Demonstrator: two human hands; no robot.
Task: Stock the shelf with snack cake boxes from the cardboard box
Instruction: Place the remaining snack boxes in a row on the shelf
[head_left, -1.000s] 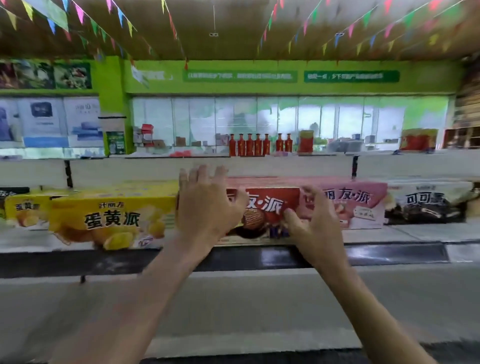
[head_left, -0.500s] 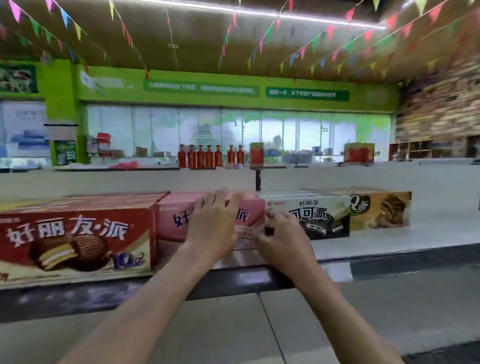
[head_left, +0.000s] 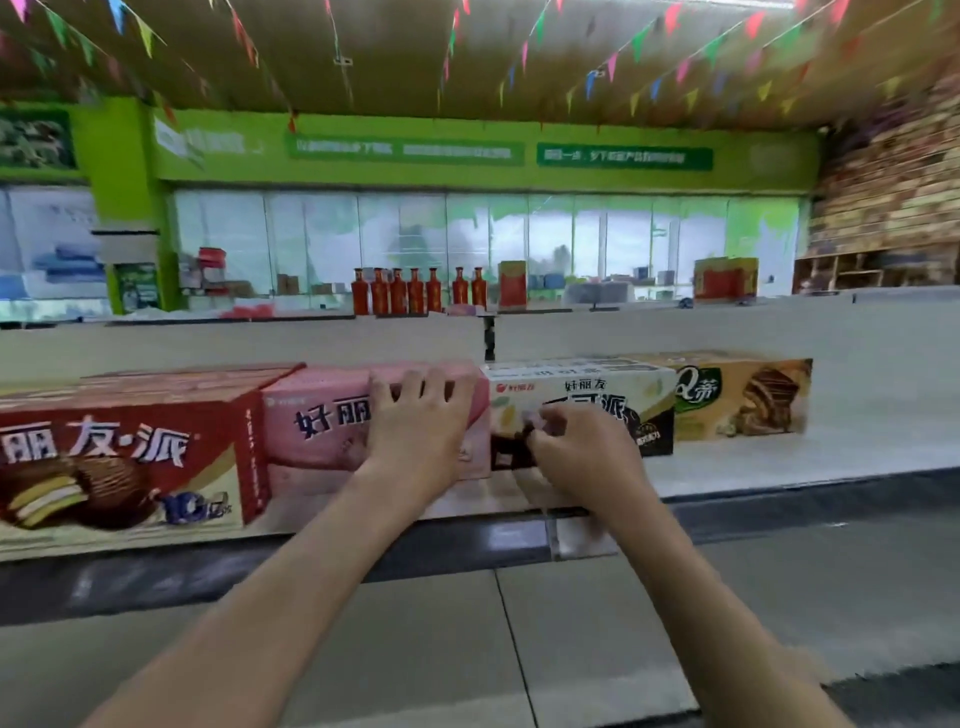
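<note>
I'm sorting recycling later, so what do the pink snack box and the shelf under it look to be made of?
The pink snack box looks like printed paperboard: flat faces, crisp folded edges, a slight sheen suggesting coating. The left hand lies over its front. The shelf looks like pale painted metal or laminate; its smooth, even surface does not show which.

Up top, strings of small coloured pennant flags (head_left: 613, 62) criss-cross under the brown ceiling. Behind the counter, a row of red-orange glass bottles (head_left: 415, 290) stands shoulder to shoulder, beside a tall red and yellow carton (head_left: 512, 283). Green wall banner (head_left: 623, 157) above the windows.
</note>
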